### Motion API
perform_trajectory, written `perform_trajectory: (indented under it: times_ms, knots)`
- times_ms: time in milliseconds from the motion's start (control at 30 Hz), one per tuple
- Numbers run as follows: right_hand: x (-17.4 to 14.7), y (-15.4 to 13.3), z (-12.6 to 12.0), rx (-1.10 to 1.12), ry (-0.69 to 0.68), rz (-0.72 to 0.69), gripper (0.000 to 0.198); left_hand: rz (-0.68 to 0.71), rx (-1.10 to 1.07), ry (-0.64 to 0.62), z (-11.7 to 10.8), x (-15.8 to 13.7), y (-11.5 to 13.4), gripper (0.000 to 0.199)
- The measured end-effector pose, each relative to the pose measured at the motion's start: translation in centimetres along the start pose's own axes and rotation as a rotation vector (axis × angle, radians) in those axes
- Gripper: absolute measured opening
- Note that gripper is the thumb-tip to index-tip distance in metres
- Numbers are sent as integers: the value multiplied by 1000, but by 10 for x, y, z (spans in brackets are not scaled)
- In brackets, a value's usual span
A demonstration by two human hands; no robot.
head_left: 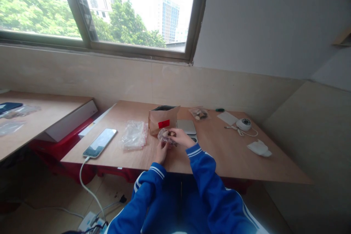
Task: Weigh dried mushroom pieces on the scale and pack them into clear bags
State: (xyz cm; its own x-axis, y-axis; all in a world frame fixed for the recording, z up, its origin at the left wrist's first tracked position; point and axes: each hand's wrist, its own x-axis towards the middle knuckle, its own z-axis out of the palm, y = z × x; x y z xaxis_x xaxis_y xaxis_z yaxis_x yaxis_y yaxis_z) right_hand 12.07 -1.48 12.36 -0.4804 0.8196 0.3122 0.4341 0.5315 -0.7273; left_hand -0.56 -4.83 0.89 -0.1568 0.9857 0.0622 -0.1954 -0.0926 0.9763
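My left hand (162, 152) is closed on the lower part of a small clear plastic bag (163, 135) just above the table's front half. At the bag's mouth, my right hand (181, 138) pinches a small brown piece (172, 134), its kind too small to tell. Right behind both hands stands an open brown paper bag (155, 121) with a red label and a dark inside. A flat silver device (187, 127), like a small scale, lies beside it, partly hidden by my right hand.
Left lie clear zip bags (134, 136) and a phone (100, 143) on a white cable. A filled zip bag (199, 113) sits at the back. Rightward are a white dome camera (243, 124) with its cord, a white card (227, 118) and a crumpled tissue (259, 148).
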Motion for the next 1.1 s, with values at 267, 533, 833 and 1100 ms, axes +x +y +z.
perform_trajectory:
  times_ms: [267, 533, 833, 1100]
  knots:
    - [-3, -21, -43, -15, -2, 37, 16, -7, -23, 47, 2, 0, 5, 53]
    - [44, -64, -71, 26, 284, -140, 21, -30, -9, 61, 0, 1, 2, 52]
    - [96, -50, -40, -224, 70, -249, 19, -44, -33, 51, 6, -1, 13, 54]
    - [72, -49, -33, -233, 309, -269, 32, -31, -31, 10, 1, 2, 5, 55]
